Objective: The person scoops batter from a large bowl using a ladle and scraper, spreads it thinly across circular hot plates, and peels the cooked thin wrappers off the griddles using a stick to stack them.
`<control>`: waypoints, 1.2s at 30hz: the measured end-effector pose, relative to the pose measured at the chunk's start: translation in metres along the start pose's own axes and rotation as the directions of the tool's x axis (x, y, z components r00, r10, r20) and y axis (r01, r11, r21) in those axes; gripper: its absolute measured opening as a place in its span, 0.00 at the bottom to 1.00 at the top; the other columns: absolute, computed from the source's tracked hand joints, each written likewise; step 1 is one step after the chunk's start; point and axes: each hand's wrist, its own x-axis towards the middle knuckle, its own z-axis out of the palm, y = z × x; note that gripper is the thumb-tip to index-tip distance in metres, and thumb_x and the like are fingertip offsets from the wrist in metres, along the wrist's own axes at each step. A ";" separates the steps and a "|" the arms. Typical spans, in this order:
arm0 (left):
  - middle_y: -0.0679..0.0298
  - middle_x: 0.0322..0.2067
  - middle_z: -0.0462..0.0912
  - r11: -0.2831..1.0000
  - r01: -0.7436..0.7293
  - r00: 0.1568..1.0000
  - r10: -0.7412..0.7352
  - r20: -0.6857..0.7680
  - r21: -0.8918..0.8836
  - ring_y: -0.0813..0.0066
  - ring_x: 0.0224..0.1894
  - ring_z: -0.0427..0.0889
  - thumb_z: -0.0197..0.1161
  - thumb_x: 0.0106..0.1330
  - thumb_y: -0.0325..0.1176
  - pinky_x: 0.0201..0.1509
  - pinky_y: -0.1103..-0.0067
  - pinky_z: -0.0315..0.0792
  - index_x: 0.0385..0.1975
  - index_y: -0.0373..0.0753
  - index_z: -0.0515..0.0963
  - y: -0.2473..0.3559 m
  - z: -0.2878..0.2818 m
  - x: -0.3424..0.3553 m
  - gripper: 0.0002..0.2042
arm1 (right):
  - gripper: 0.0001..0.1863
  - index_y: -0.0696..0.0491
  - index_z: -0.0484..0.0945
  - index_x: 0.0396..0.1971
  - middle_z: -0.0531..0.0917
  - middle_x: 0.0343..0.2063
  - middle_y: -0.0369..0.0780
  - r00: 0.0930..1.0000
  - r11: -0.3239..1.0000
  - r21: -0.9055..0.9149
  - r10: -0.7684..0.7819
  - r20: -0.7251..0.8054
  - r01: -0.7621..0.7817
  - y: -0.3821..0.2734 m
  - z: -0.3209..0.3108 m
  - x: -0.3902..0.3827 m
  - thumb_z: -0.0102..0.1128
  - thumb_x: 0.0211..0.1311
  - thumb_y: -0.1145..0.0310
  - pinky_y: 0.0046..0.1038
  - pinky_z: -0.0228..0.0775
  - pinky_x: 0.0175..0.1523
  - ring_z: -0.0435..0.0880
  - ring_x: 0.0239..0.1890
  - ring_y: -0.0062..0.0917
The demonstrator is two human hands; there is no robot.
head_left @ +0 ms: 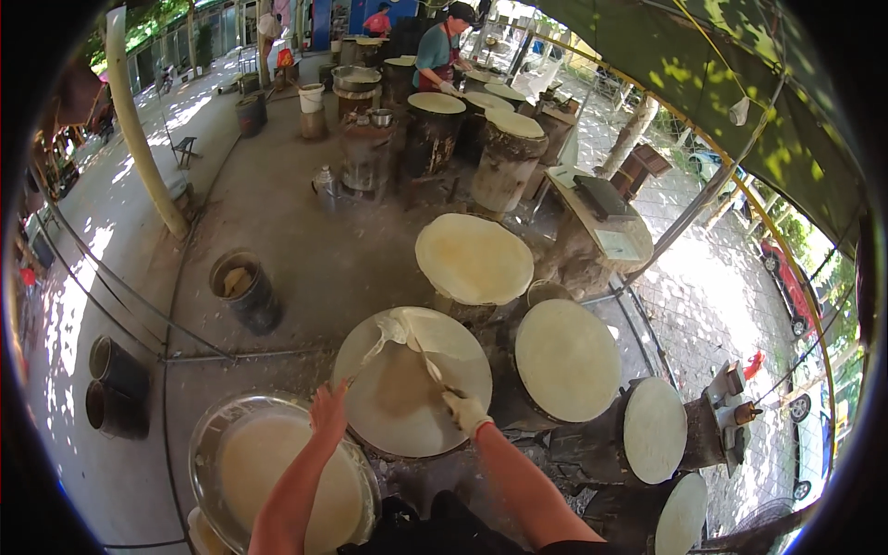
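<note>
Right in front of me is a round griddle (pixel 388 435), partly coated with pale wet batter (pixel 449 335) along its far side. My left hand (pixel 328 412), bare, is closed around the handle of a batter-coated ladle (pixel 372 351) over the griddle's left part. A white glove covers my right hand (pixel 467 413), which grips a wooden batter spreader (pixel 431 367). Its far end meets the batter near the ladle's head. At lower left, below my left forearm, stands a wide clear-rimmed basin (pixel 205 444) of cream-coloured batter (pixel 291 472).
More griddles carry thin pale flatbreads (pixel 474 259) (pixel 568 359) ahead and along my right. A dark bucket (pixel 245 291) stands left, with black drums (pixel 118 388) beyond. Farther back, a co-worker (pixel 439 55) leans over other griddles. A metal pole (pixel 684 217) rises at right.
</note>
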 end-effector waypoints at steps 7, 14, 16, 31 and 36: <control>0.51 0.43 0.69 0.998 -0.065 0.996 0.066 -0.066 0.016 0.50 0.47 0.73 0.57 0.54 0.20 0.47 0.62 0.70 0.61 0.54 0.67 -0.018 -0.009 -0.018 0.32 | 0.19 0.55 0.81 0.47 0.77 0.18 0.31 0.944 0.936 -0.217 -0.309 -0.120 0.279 0.036 0.003 0.034 0.59 0.60 0.59 0.20 0.59 0.21 0.68 0.17 0.13; 0.54 0.39 0.68 0.995 0.078 0.997 -0.077 0.013 -0.065 0.54 0.43 0.74 0.56 0.52 0.19 0.43 0.62 0.70 0.58 0.53 0.71 -0.043 -0.029 -0.065 0.30 | 0.21 0.58 0.80 0.47 0.80 0.20 0.35 0.972 0.977 -0.099 -0.201 -0.123 0.190 0.016 -0.046 0.021 0.59 0.59 0.59 0.25 0.67 0.28 0.73 0.18 0.20; 0.54 0.35 0.71 0.955 0.066 0.995 -0.086 -0.057 -0.291 0.56 0.38 0.76 0.57 0.54 0.21 0.40 0.64 0.71 0.56 0.48 0.73 -0.042 -0.027 -0.073 0.26 | 0.21 0.58 0.80 0.47 0.80 0.20 0.35 0.892 0.922 -0.143 -0.386 -0.234 0.361 0.023 -0.030 0.042 0.59 0.59 0.60 0.23 0.67 0.30 0.73 0.21 0.19; 0.69 0.11 0.64 0.008 0.355 0.837 -0.448 0.314 -0.935 0.81 0.08 0.60 0.53 0.69 0.34 0.12 0.80 0.59 0.37 0.37 0.68 0.021 -0.020 -0.134 0.07 | 0.21 0.57 0.80 0.47 0.80 0.23 0.34 0.863 0.899 -0.401 0.057 0.502 0.174 -0.036 -0.039 0.048 0.61 0.58 0.59 0.21 0.64 0.29 0.72 0.23 0.17; 0.67 0.11 0.65 -0.013 0.308 0.815 -0.512 0.271 -0.951 0.80 0.08 0.61 0.55 0.66 0.30 0.12 0.79 0.59 0.38 0.35 0.68 0.044 -0.008 -0.154 0.07 | 0.20 0.54 0.80 0.48 0.78 0.23 0.31 0.917 0.919 -0.265 -0.190 0.351 0.292 -0.054 -0.059 0.083 0.61 0.59 0.59 0.19 0.62 0.26 0.71 0.20 0.16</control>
